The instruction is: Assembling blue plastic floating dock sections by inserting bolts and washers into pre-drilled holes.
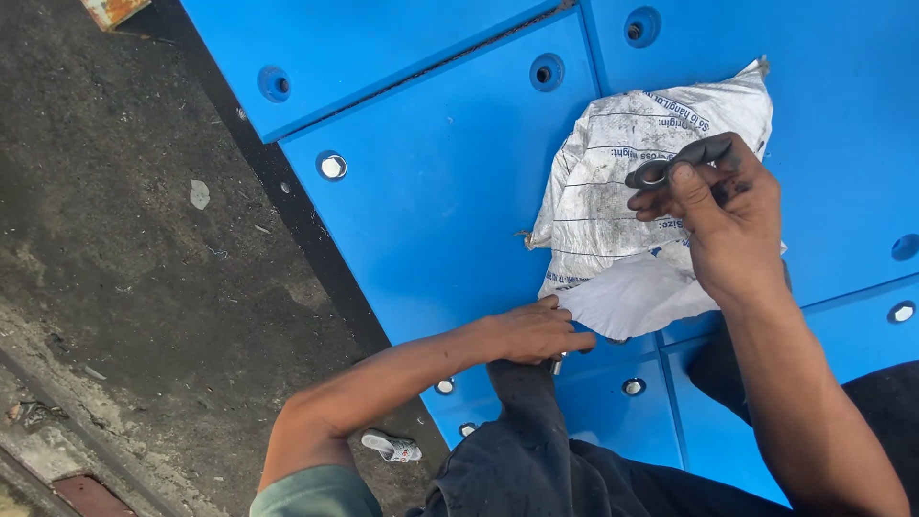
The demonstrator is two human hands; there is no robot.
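While the right hand (pixel 723 215) hovers over a crumpled white woven sack (pixel 622 182), its thumb and fingers pinch a small metal washer (pixel 654 176) — a grey ring held just above the sack's printed face. The fingertips are blackened with grime, and the grip on the washer looks firm, thumb on top and 2 or 3 fingers curled beneath.

The left hand (pixel 531 332) lies lower down, palm down on the blue panel (pixel 440 211), its fingers stretched flat toward the sack's lower white corner. A small metal piece (pixel 556 365) shows just beneath the hand's edge; whether the hand grips it or merely covers it cannot be told. The fingers themselves are extended, not clenched.

The sack rests on large blue panels laid edge to edge, with narrow seams between them. Round recessed holes dot the panels — some show a bolt head (pixel 332 167) inside, others look dark. 2 more bolt heads sit near the person's knee (pixel 522 383), which is covered in dark cloth and pressed against the panel just beside the left hand.

To the left of the panels lies dark, dirty ground (pixel 124 249), scattered with small debris. A sandalled foot (pixel 391 446) shows at the panel's lower edge, under the left forearm.
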